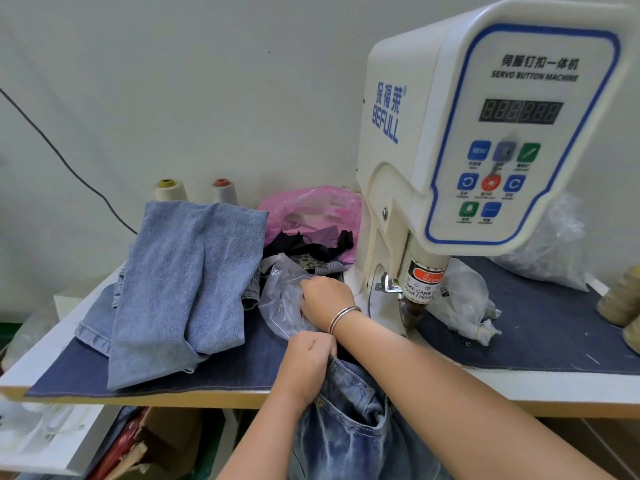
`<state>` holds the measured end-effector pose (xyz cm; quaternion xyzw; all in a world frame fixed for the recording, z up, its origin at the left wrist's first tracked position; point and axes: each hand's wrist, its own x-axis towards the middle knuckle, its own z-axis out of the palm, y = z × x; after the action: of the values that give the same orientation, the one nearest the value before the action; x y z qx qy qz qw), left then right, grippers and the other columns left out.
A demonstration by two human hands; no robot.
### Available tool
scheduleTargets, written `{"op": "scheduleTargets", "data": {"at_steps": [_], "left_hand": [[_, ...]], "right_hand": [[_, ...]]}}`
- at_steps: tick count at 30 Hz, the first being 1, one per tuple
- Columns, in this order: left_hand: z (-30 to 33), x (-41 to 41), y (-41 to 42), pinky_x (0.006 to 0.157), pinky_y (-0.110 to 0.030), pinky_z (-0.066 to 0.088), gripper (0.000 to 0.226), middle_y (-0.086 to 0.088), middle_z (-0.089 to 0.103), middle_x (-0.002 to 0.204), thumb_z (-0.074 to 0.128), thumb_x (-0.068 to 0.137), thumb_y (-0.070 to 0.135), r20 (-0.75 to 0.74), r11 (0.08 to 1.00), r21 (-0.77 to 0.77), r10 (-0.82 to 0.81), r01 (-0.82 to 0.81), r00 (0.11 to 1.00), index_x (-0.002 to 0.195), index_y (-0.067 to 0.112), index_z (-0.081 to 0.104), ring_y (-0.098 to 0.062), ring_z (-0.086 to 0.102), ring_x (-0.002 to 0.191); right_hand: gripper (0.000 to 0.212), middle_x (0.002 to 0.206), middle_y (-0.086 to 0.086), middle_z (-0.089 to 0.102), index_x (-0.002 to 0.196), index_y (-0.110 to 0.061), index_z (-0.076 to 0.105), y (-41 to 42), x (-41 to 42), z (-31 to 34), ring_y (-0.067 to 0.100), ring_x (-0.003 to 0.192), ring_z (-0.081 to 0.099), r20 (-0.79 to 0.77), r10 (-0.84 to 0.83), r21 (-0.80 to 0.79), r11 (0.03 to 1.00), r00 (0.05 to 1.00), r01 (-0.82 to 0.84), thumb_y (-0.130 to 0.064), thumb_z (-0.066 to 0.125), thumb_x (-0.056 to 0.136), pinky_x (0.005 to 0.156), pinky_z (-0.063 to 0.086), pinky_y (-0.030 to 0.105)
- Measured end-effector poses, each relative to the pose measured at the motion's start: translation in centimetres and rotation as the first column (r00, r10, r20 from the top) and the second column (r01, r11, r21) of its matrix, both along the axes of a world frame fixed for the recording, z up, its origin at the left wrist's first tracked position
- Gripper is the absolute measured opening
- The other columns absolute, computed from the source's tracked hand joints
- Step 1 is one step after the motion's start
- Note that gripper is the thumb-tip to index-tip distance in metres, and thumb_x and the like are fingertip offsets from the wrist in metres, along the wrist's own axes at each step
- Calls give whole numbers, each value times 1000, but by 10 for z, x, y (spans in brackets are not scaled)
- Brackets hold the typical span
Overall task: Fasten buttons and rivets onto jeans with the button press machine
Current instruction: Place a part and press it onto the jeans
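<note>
Head view: the button press machine [485, 140] stands at about two o'clock on the counter [519, 382], its press head [414, 306] pointing down at the dark denim mat that covers the work surface. The jeans [349, 420] in hand hang off the near edge at six o'clock, waistband and a pocket with a rivet turned up, likely kept close so the waistband can be fed under the head. A folded lighter pair of jeans [183, 285] lies at nine o'clock, apparently set aside out of the way.

The left hand [311, 362] is closed into a fist round the top edge of the jeans, holding them up against the counter edge. The right hand [325, 296], with a metal bracelet [341, 318] on its wrist, reaches to a clear plastic bag [280, 299] at the centre, fingers curled down into or onto the plastic; probably fetching a button or rivet, though whether it has one pinched cannot be seen. Another clear bag [464, 306] sits just right of the press head.
</note>
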<state>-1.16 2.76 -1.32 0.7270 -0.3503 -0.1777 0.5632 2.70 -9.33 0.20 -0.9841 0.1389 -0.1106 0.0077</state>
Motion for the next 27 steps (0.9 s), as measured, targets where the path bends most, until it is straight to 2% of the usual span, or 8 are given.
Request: {"op": "scheduleTargets", "data": {"at_steps": [9, 12, 14, 16, 19, 24, 25, 27], "left_hand": [[0, 0, 0, 54, -29, 19, 24, 7, 27, 49, 39, 65, 22, -15, 1000, 12, 3, -3, 1000, 42, 22, 30, -10, 25, 53], [0, 1, 0, 55, -30, 19, 24, 5, 26, 50, 38, 65, 22, -6, 1000, 6, -3, 3, 1000, 43, 22, 28, -10, 24, 54], [0, 0, 0, 56, -31, 18, 23, 3, 25, 51, 38, 64, 21, -11, 1000, 1, -4, 4, 1000, 44, 22, 28, -11, 24, 55], [0, 0, 0, 55, -31, 19, 23, 3, 25, 52, 39, 63, 21, -23, 1000, -9, -8, 7, 1000, 44, 22, 28, -12, 24, 55], [-1, 0, -1, 54, -29, 22, 21, 2, 28, 51, 40, 64, 23, -44, 1000, -6, 4, -5, 999, 45, 20, 31, -11, 27, 54], [-5, 3, -1, 57, -31, 26, 25, -8, 35, 55, 42, 70, 25, -66, 1000, -23, 10, -11, 998, 49, 13, 41, -16, 32, 57], [-5, 3, -1, 58, -33, 27, 26, -13, 37, 57, 41, 70, 25, -51, 1000, -15, -1, 1, 999, 50, 9, 42, -17, 33, 59], [-5, 2, -1, 58, -31, 27, 24, -13, 35, 56, 41, 67, 23, -31, 999, -32, -12, 11, 999, 47, 11, 38, -17, 32, 58]], "right_hand": [[22, 115, 7, 62, 108, -10, 64, 1, 2, 1, 29, 104, 61, -86, 68, -133, 988, 994, -80, -8, 49, 92, 67, 36, 31], [20, 109, 8, 65, 103, -10, 64, 1, -1, 2, 29, 98, 62, -8, 28, -29, 999, 1000, -28, -15, 46, 93, 66, 37, 31], [19, 102, 5, 66, 97, -15, 64, 0, -6, 3, 28, 93, 61, 78, -45, 176, 984, 996, 31, -24, 49, 91, 68, 39, 30], [11, 87, -3, 65, 87, -20, 63, 1, -14, 7, 19, 83, 59, 152, -154, 469, 881, 976, 66, -28, 56, 86, 67, 40, 26], [11, 71, -12, 59, 75, -23, 60, 9, -33, 19, 6, 69, 55, 243, -309, 841, 539, 920, -41, -19, 66, 83, 64, 41, 15], [14, 57, -2, 61, 73, -13, 65, 33, -99, 36, 6, 46, 53, 300, -394, 951, 56, 869, -303, -3, 70, 81, 45, 42, 15], [14, 56, 0, 61, 72, -13, 67, 36, -117, 37, 8, 46, 54, 304, -385, 947, 22, 871, -320, -3, 70, 81, 44, 42, 16], [16, 57, 0, 62, 70, -18, 71, 37, -154, 36, 9, 49, 55, 296, -355, 954, 71, 887, -290, -7, 71, 81, 46, 43, 17]]}}
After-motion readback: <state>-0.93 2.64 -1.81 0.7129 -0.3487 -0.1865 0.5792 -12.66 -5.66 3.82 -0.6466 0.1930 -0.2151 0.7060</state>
